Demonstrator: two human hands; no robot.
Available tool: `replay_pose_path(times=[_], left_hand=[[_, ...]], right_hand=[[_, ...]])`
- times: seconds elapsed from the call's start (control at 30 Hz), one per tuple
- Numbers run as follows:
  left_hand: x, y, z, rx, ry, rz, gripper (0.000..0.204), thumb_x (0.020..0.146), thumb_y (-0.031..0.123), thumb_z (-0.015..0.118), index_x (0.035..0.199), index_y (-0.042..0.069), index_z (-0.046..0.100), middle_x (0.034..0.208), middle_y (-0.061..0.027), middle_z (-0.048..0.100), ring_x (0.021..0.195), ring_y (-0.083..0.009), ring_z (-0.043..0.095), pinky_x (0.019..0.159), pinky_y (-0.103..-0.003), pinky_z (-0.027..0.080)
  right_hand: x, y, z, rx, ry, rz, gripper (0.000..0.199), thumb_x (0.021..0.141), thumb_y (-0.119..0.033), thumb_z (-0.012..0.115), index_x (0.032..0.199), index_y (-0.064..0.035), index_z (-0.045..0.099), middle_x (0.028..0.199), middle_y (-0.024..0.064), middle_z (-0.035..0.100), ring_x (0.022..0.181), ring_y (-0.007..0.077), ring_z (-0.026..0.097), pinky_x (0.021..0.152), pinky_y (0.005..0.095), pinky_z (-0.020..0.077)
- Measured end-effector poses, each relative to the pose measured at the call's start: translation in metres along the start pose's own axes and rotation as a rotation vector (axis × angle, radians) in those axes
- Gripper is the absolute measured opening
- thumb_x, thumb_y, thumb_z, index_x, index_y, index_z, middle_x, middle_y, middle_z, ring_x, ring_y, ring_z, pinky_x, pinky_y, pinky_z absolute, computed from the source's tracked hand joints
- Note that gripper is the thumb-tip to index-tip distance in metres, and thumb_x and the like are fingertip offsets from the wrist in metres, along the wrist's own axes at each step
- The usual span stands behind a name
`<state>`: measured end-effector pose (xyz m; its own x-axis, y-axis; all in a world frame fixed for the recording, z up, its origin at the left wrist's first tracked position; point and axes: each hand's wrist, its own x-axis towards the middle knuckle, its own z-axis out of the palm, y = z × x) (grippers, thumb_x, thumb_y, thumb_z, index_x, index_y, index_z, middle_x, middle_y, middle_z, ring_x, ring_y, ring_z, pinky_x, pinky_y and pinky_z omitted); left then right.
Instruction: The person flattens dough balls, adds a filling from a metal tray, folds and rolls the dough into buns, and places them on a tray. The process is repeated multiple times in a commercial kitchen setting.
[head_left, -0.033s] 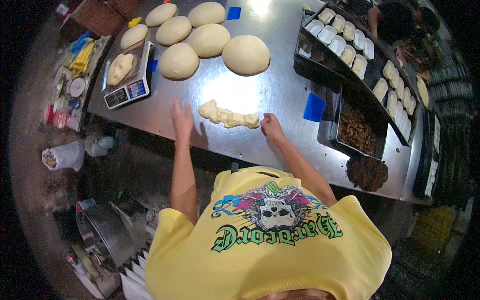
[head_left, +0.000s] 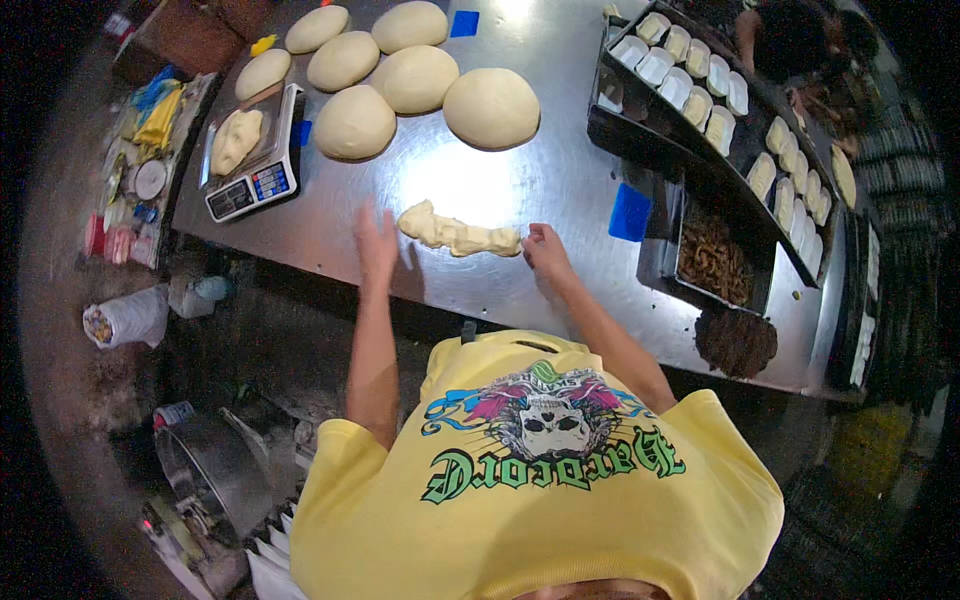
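Observation:
A long, lumpy strip of pale dough (head_left: 460, 236) lies across the metal table in front of me. At its right end, my right hand (head_left: 546, 250) has its fingers curled together, the fingertips against the dough. Just off the strip's left end is my left hand (head_left: 376, 248), slightly blurred, its fingers stretched out and holding nothing. Farther left stands a digital scale (head_left: 232, 200) with a flattened dough lump (head_left: 237, 141) on its plate. Several large smooth dough balls (head_left: 491, 108) sit beyond the strip.
On the right, a dark tray (head_left: 640, 135) bears small white molds (head_left: 655, 68). Nearer are a metal pan (head_left: 715, 265) of brown pieces and a dark crumbly heap (head_left: 735, 342). A blue scraper (head_left: 629, 213) lies beside the pan. Another person (head_left: 790, 45) works at the far right.
My left hand has moved slightly right and nearer to me, closer to the strip. My right hand stays at the dough's right end.

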<state>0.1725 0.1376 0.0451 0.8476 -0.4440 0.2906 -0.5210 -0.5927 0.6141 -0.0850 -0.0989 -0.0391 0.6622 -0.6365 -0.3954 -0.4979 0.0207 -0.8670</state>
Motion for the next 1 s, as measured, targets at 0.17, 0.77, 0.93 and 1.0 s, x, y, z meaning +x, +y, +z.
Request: replay_pose_path(times=[0.17,0.77,0.93,1.0], left_hand=[[-0.036,0.040,0.070,-0.131,-0.381,0.370,0.025,0.087,0.010,0.064,0.110,0.003,0.070,0.119,-0.0184,0.066,0.120,-0.0375,0.057,0.104,-0.049,0.043],[-0.038,0.030,0.115,-0.115,-0.510,0.554,0.016,0.087,0.020,0.069,0.103,0.020,0.073,0.115,-0.0051,0.060,0.116,-0.0311,0.051,0.101,-0.052,0.037],[-0.044,0.089,0.095,-0.111,-0.581,0.535,0.021,0.090,0.025,0.068,0.109,0.017,0.071,0.121,-0.0089,0.058,0.119,-0.0318,0.050,0.107,-0.052,0.032],[-0.057,0.065,0.105,0.019,-0.454,0.496,0.024,0.091,0.024,0.067,0.114,0.014,0.068,0.122,-0.0119,0.057,0.119,-0.0328,0.050,0.108,-0.052,0.032]], right_hand=[[-0.007,-0.022,0.028,-0.627,0.220,-0.367,0.048,0.086,-0.026,0.074,0.121,0.0016,0.055,0.085,0.0095,0.060,0.074,0.0181,0.058,0.062,0.0346,0.0487],[-0.079,0.019,-0.054,0.226,0.242,0.285,0.034,0.087,-0.017,0.073,0.113,-0.0052,0.056,0.083,0.0025,0.060,0.074,0.0132,0.059,0.064,0.0296,0.0485],[-0.043,0.018,-0.014,-0.550,0.191,-0.002,0.053,0.084,-0.039,0.077,0.119,-0.0029,0.060,0.090,0.0117,0.063,0.091,0.0303,0.063,0.082,0.0441,0.0510],[-0.059,-0.044,0.013,-0.690,0.301,-0.081,0.053,0.081,-0.045,0.078,0.111,-0.0042,0.061,0.098,0.0178,0.059,0.097,0.0390,0.058,0.086,0.0502,0.0482]])
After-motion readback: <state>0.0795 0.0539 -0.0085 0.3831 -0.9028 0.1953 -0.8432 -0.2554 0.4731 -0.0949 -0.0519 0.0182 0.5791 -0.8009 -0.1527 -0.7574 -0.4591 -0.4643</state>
